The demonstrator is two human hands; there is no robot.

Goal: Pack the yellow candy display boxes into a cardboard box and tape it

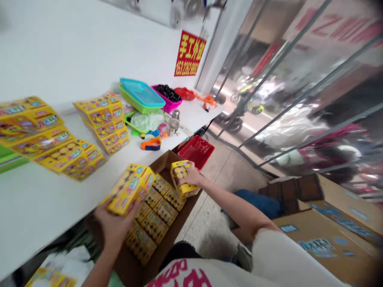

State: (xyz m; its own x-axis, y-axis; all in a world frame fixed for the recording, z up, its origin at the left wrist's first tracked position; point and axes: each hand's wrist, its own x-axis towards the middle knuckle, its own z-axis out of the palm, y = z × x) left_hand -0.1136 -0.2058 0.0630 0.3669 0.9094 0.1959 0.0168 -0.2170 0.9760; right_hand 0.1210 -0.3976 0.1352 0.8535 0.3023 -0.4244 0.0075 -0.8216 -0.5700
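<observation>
Head view, left hand (115,221): a yellow printed cardboard box (128,189) is grasped by its near end, beside the white worktop (60,207).
Right hand (193,175): a second windowed yellow box (179,171) is gripped at the carton's far end.
Handling: light pressure and edges squared to the rows are advised, lest card be crushed.
Brown cardboard carton (175,229): rows of similar yellow boxes (155,227) are contained.
Pink plastic tray (172,107): glossy black pieces (167,92) are held.

White table (60,203), yellow sheets (112,125), plastic trays (142,95)
</observation>
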